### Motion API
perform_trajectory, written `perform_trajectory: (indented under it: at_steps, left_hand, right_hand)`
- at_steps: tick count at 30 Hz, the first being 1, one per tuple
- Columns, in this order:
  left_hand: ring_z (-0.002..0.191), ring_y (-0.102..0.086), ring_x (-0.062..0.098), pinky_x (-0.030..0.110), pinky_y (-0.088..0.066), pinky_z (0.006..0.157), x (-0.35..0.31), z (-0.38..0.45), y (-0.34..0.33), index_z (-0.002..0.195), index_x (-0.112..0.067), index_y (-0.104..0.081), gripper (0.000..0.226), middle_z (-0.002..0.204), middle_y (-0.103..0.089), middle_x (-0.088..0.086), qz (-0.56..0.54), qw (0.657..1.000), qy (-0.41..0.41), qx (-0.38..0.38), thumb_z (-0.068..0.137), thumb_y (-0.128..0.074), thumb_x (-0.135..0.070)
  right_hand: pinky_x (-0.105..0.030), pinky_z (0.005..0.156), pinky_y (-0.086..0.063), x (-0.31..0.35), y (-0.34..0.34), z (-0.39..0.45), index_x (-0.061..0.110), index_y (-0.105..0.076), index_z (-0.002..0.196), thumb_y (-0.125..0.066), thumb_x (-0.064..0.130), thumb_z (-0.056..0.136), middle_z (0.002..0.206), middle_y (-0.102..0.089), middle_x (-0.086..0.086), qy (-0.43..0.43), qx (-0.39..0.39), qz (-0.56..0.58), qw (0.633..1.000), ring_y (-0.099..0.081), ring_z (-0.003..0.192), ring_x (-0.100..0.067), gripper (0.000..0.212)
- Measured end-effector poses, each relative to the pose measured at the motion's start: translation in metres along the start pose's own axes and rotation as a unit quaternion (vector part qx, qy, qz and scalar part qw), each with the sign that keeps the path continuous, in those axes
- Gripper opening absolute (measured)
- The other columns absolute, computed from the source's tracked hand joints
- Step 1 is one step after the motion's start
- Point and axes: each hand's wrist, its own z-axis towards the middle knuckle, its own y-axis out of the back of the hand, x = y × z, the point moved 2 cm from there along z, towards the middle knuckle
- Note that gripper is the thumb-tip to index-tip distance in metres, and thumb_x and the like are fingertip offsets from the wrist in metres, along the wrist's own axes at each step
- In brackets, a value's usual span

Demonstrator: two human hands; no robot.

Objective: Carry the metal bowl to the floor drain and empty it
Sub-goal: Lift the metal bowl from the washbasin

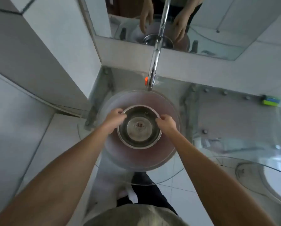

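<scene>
A round metal bowl [139, 128] with a small red mark on its bottom sits inside a glass basin [167, 103] under a chrome tap [154, 62]. My left hand [114, 119] grips the bowl's rim on its left side. My right hand [166, 124] grips the rim on the right side. The bowl is upright; I cannot tell how much liquid is in it. No floor drain is in view.
A mirror [218, 22] above the basin reflects both hands. A glass counter [234, 119] extends to the right, with a green and blue sponge [270, 100] at its far edge. White tiled walls stand to the left. A white toilet rim [276, 181] shows at lower right.
</scene>
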Motion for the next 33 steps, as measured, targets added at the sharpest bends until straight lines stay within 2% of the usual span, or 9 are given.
perform_trajectory:
  at_steps: [2,5,7,11,14,18,23,29,33]
  left_hand:
    - [0.097,-0.06,0.026,0.044,-0.054,0.091,0.005,0.011,-0.005,0.094,-0.024,-0.064,0.005,0.105,-0.065,0.004,0.017,0.999,0.027,-0.023,0.089,-0.063,-0.026]
    - [0.125,-0.054,0.03,0.04,-0.045,0.099,0.02,0.024,-0.015,0.145,-0.015,-0.05,0.055,0.142,-0.056,0.009,0.003,0.996,0.084,-0.012,0.094,-0.06,-0.031]
    - [0.134,-0.048,0.033,0.042,-0.041,0.104,0.028,0.031,-0.021,0.152,-0.012,-0.04,0.063,0.151,-0.048,0.011,-0.009,0.995,0.102,-0.008,0.096,-0.058,-0.033]
    - [0.123,-0.055,0.035,0.038,-0.044,0.089,0.037,0.04,-0.029,0.136,-0.014,-0.055,0.047,0.133,-0.059,0.012,-0.006,0.992,0.129,-0.001,0.094,-0.057,-0.035]
    - [0.104,-0.056,0.031,0.04,-0.045,0.079,0.041,0.043,-0.032,0.116,-0.019,-0.057,0.027,0.117,-0.059,0.007,-0.052,0.986,0.158,0.01,0.093,-0.056,-0.034]
    - [0.092,-0.053,0.024,0.048,-0.043,0.085,0.047,0.046,-0.032,0.107,-0.025,-0.048,0.014,0.093,-0.054,-0.005,-0.092,0.981,0.172,0.02,0.094,-0.053,-0.023]
    - [0.081,-0.055,0.015,0.046,-0.049,0.079,0.051,0.041,-0.029,0.087,-0.025,-0.061,0.011,0.09,-0.061,-0.003,-0.089,0.983,0.161,0.01,0.092,-0.053,-0.019]
    - [0.073,-0.063,0.015,0.029,-0.051,0.057,0.037,0.025,-0.017,0.096,-0.027,-0.063,0.011,0.087,-0.068,-0.002,-0.062,0.995,0.083,-0.009,0.089,-0.056,-0.022]
    - [0.066,-0.066,0.021,0.026,-0.052,0.048,0.025,0.008,-0.014,0.095,-0.023,-0.067,0.012,0.084,-0.07,0.004,-0.032,0.999,0.023,-0.01,0.087,-0.058,-0.022]
  right_hand:
    - [-0.038,0.104,-0.042,-0.003,-0.003,0.012,0.007,-0.045,0.148,-0.056,0.028,0.092,0.148,-0.048,-0.017,-0.045,0.019,-0.005,0.999,-0.05,0.132,-0.035,0.061]
    - [-0.045,0.104,-0.046,-0.012,-0.011,0.028,0.007,-0.034,0.152,-0.056,0.031,0.09,0.152,-0.037,-0.019,-0.11,0.051,-0.001,0.993,-0.047,0.132,-0.039,0.07]
    - [-0.045,0.101,-0.05,-0.017,-0.016,0.036,0.004,-0.033,0.151,-0.056,0.031,0.091,0.148,-0.043,-0.02,-0.129,0.058,-0.004,0.99,-0.051,0.128,-0.038,0.071]
    - [-0.038,0.08,-0.057,-0.023,-0.026,0.049,-0.002,-0.05,0.139,-0.059,0.03,0.089,0.126,-0.06,-0.019,-0.139,0.067,0.011,0.988,-0.066,0.103,-0.033,0.06]
    - [-0.045,0.09,-0.059,-0.025,-0.027,0.053,-0.003,-0.056,0.133,-0.057,0.03,0.086,0.127,-0.059,-0.021,-0.153,0.043,0.011,0.987,-0.065,0.107,-0.036,0.058]
    - [-0.043,0.092,-0.057,-0.025,-0.026,0.058,0.0,-0.058,0.13,-0.056,0.029,0.083,0.125,-0.061,-0.018,-0.163,0.036,0.018,0.986,-0.062,0.111,-0.035,0.056]
    - [-0.036,0.086,-0.054,-0.023,-0.019,0.056,0.002,-0.06,0.126,-0.055,0.028,0.084,0.122,-0.062,-0.018,-0.153,0.006,0.043,0.987,-0.061,0.109,-0.035,0.049]
    - [-0.033,0.071,-0.048,-0.023,-0.006,0.031,0.0,-0.063,0.121,-0.051,0.024,0.085,0.115,-0.065,-0.02,-0.138,-0.014,0.059,0.989,-0.064,0.097,-0.034,0.044]
    - [-0.034,0.074,-0.052,-0.024,0.007,0.001,-0.002,-0.061,0.121,-0.053,0.023,0.087,0.106,-0.065,-0.016,-0.146,-0.046,0.082,0.985,-0.063,0.092,-0.032,0.043]
